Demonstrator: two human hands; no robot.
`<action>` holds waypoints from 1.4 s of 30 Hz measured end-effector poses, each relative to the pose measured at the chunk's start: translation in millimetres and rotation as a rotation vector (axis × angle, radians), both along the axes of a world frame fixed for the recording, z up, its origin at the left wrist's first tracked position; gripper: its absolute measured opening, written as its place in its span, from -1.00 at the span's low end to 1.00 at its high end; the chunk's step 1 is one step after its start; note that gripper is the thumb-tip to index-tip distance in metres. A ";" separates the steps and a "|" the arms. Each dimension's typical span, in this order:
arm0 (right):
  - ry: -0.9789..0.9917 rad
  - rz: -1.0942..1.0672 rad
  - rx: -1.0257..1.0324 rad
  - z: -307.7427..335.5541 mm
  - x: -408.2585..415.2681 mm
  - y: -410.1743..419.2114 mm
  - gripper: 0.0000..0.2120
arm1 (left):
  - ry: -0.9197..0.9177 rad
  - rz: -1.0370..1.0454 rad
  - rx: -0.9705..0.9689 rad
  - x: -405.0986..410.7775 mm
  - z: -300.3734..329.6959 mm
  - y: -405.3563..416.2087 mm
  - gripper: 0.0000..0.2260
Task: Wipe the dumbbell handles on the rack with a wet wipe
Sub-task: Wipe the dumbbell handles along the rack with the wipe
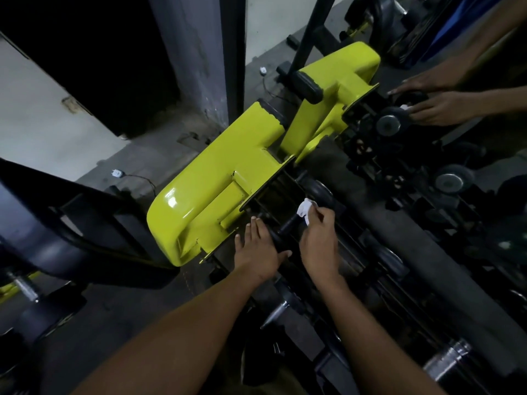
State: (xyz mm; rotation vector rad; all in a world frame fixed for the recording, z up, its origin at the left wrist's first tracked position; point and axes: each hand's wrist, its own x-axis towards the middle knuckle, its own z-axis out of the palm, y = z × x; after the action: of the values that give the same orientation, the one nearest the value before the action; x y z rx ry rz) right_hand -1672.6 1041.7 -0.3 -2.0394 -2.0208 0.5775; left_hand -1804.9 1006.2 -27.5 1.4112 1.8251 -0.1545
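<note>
The right hand (pixel 319 240) pinches a crumpled white wet wipe (pixel 305 210) between its fingertips, pressing it against the dark round handle (pixel 289 225) of a black dumbbell lying on the yellow-framed metal rack (pixel 199 206). The left hand (pixel 261 249) rests with straight, relaxed fingers on the near end of that dumbbell, thumb pointing towards the right wrist. Most of the handle is hidden under both hands, and the dim light blurs the neighbouring weights.

Dumbbell handle (pixel 289 223) partly hidden under the right hand (pixel 319 238) and wet wipe (pixel 304 210), far dumbbell end lost in dark.
</note>
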 end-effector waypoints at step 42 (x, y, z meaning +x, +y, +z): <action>-0.125 0.291 -0.117 3.6 -13.6 -10.9 -0.87 | -0.036 -0.008 -0.039 -3.4 -0.5 0.5 -0.09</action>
State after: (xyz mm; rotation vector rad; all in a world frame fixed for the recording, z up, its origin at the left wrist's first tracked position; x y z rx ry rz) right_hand -1686.1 1030.8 3.3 -1.8977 -2.4352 0.6479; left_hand -1808.3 1006.7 -28.0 1.3864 1.7780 -0.1671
